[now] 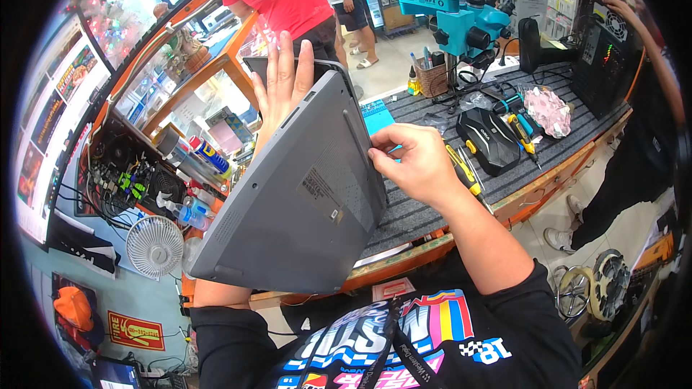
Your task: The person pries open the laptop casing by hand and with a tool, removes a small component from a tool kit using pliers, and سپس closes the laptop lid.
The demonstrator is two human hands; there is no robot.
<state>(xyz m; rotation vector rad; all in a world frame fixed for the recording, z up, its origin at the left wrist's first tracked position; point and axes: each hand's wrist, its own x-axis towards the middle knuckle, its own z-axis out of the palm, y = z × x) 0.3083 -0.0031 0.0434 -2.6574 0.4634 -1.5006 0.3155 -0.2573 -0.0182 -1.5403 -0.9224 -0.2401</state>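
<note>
A grey laptop (303, 180) is tipped up on edge over the bench, its underside with a label turned toward me. Behind it my left hand (277, 86) reaches up, fingers stretched and spread above the laptop's upper edge; the palm and forearm are partly hidden by the laptop. At the laptop's right edge my right hand (414, 162) is closed, thumb and fingertips pinched against the casing. What lies between those fingertips is hard to make out beyond the edge itself. A yellow-and-black screwdriver (461, 169) lies just right of my right hand.
On the ribbed mat are a black case (488, 140), another screwdriver (520, 133), crumpled pink wrap (548, 110) and a pen basket (432, 78). A teal microscope (468, 25) stands behind. A white fan (154, 246) and spray bottles (194, 212) are at left. People stand beyond the bench.
</note>
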